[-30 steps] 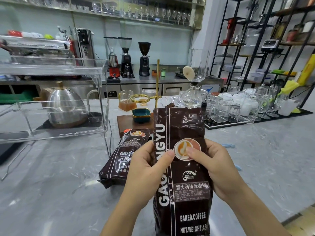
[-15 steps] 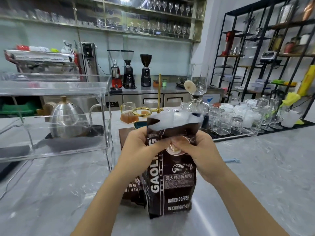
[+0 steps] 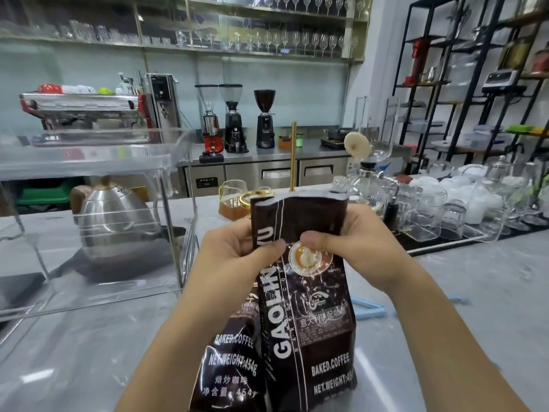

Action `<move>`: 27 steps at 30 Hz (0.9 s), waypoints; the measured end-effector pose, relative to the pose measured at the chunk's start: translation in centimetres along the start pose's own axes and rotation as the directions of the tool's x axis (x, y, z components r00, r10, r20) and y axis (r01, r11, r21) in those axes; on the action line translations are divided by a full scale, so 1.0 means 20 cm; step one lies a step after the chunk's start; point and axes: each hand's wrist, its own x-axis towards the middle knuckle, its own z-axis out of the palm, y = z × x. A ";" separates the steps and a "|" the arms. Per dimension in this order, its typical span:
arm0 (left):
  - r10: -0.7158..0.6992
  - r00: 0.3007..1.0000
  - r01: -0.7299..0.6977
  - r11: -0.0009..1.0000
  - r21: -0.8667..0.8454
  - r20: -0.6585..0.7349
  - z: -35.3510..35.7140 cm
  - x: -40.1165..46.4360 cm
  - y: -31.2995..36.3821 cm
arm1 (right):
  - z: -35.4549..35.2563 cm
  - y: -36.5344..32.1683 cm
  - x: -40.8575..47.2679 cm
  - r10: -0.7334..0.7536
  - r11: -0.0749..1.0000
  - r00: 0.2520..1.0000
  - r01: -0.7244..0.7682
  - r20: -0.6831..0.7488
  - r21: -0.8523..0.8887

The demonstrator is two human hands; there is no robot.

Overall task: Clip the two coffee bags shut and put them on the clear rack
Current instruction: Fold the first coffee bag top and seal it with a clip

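We look down from a head-worn camera at a grey marble bench [image 3: 89, 352] in a coffee bar. Both our hands hold one dark brown coffee bag [image 3: 306, 292] upright near the bench's near edge, its base low in view and its open top raised toward us. Our left hand [image 3: 237, 257] grips the bag's left side just below the top, fingers curled behind it and thumb pressed flat across the front. Our right hand [image 3: 350, 242] grips the right side at the same height, thumb on the round cup logo, fingers wrapped behind. The top of the bag is bent and partly flattened between the two hands.

A second coffee bag [image 3: 231, 361] of the same kind sits just beside the first, on its left and partly behind it; we cannot tell whether they touch.

The clear rack [image 3: 98, 162] stands on the bench's left side, well apart from the bags, with a steel kettle [image 3: 113, 215] seen through it. A pale blue clip [image 3: 368, 310] lies on the bench just right of the held bag. Glassware [image 3: 445, 209] crowds the far right edge, and three coffee grinders [image 3: 234, 120] line the back counter.
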 end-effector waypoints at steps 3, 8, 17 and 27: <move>-0.024 0.997 0.020 0.998 -0.056 -0.073 0.01 0.02 -0.04 | 0.00 0.04 0.05 0.020 0.999 1.000 -0.021 0.013 0.040; -0.047 0.990 0.031 0.992 -0.121 -0.135 0.01 0.02 -0.07 | 0.01 0.05 0.09 0.015 0.999 0.997 -0.018 0.069 0.040; -0.106 0.987 0.090 0.987 -0.134 -0.119 0.01 0.01 -0.02 | 0.00 -0.01 0.07 0.079 0.997 0.989 -0.081 0.127 0.015; 0.073 0.974 -0.087 0.995 -0.056 -0.213 0.07 -0.03 0.03 | 0.11 -0.04 0.08 -0.086 0.981 0.996 0.088 -0.022 0.174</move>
